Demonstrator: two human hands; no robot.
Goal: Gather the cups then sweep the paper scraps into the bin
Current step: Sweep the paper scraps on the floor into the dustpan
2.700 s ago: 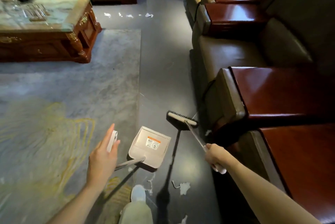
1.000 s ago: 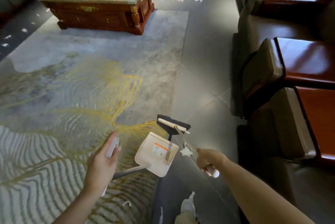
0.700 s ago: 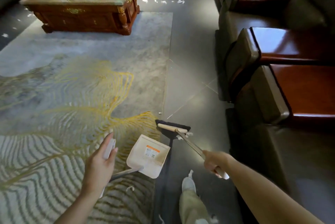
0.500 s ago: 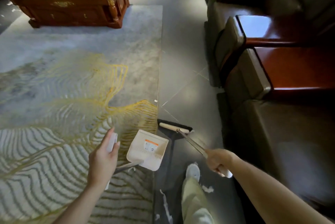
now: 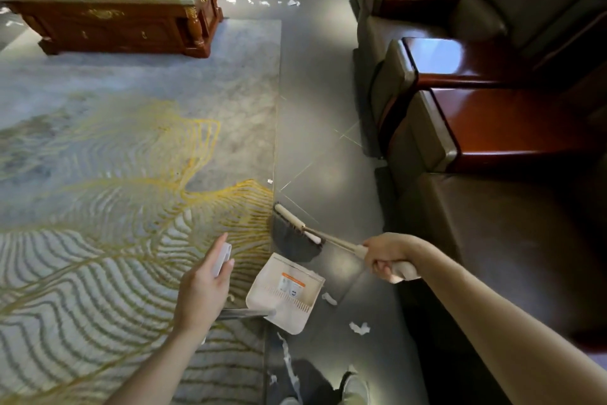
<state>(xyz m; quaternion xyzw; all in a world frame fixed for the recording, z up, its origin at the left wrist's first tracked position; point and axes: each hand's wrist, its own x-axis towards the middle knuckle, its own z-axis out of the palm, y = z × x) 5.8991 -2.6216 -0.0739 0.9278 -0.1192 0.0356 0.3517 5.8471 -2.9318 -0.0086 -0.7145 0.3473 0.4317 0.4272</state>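
My left hand (image 5: 203,286) holds the white handle of a long-handled dustpan (image 5: 285,293), whose white pan sits low at the rug's edge. My right hand (image 5: 386,255) grips the broom handle; the dark-bristled broom head (image 5: 294,234) rests on the floor just beyond the pan. White paper scraps (image 5: 359,327) lie on the dark floor right of the pan and near my foot, one tiny scrap (image 5: 270,180) sits at the rug edge, and more scraps (image 5: 262,2) lie far off beside the coffee table. No cups or bin can be made out.
A grey rug with gold lines (image 5: 131,175) covers the left floor. A carved wooden coffee table (image 5: 108,10) stands far left. Leather sofas with red-brown wooden armrests (image 5: 492,122) line the right. A dark tiled aisle (image 5: 312,109) runs between rug and sofas.
The view has shifted as I stepped back along the aisle. The broom head has swung left to the rug edge, and the dustpan has moved with it. Scraps now lie beside the pan.
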